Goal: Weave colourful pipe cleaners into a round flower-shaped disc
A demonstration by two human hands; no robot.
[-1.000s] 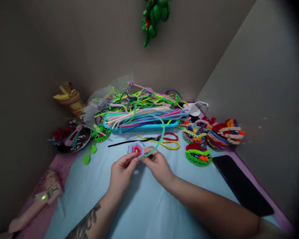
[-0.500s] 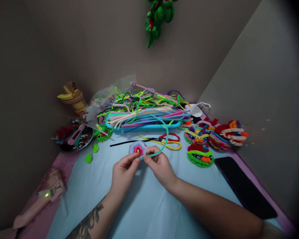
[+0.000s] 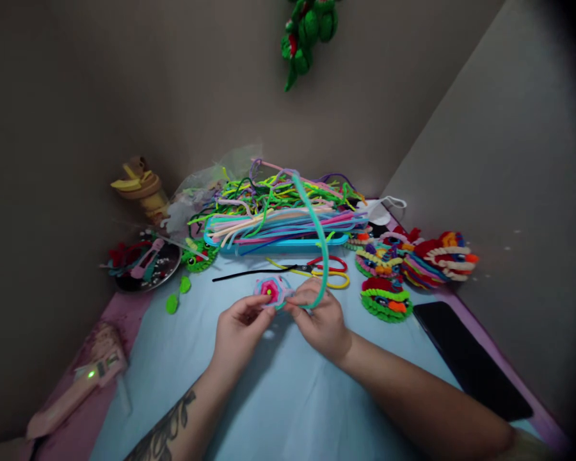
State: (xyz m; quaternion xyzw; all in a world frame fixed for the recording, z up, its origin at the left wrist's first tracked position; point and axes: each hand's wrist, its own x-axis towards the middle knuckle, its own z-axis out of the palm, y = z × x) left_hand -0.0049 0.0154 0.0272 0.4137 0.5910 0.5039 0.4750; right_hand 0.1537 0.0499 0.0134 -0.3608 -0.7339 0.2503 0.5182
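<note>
My left hand [image 3: 240, 330] and my right hand [image 3: 319, 320] meet over the pale blue table [image 3: 269, 397]. Between their fingertips is a small woven pipe-cleaner disc [image 3: 271, 290], pink and red with a yellow centre and a lilac edge. My left fingers pinch its lower left rim. My right fingers are closed on a teal pipe cleaner [image 3: 317, 237] that joins the disc and arcs upward over the pile behind.
A blue tray [image 3: 278, 244] heaped with coloured pipe cleaners stands behind the hands. Scissors [image 3: 312, 269] lie before it. Finished woven pieces [image 3: 403, 269] sit right, a black phone [image 3: 470, 358] nearer. A dark dish [image 3: 144, 262] and glue gun [image 3: 77, 390] are left.
The teal pipe cleaner has swung up from a low loop into a tall arc. My right hand has rolled over the disc, which tilted slightly.
</note>
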